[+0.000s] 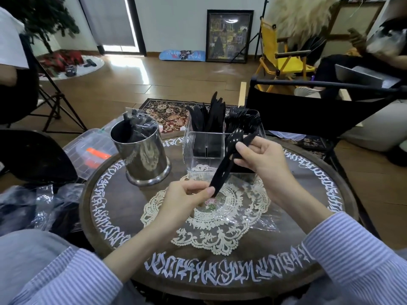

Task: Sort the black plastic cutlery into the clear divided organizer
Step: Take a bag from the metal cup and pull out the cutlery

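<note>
While the left hand [187,195] pinches the handle ends and the right hand [258,156] grips higher up, a bundle of black cutlery [228,160] slants just before the clear organizer [206,150]. Its pieces overlap, so only a spoon bowl is distinct. Left of the organizer stands a steel canister [143,154], its dark wrapped contents indistinct.

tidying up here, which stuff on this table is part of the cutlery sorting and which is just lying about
Job: spoon held by left hand and right hand; organizer; steel pot of wrapped cutlery.
Lying about: doily; wrapper; storage box.

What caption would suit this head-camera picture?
Both hands hold black plastic cutlery before a clear divided organizer on a round table.
</note>
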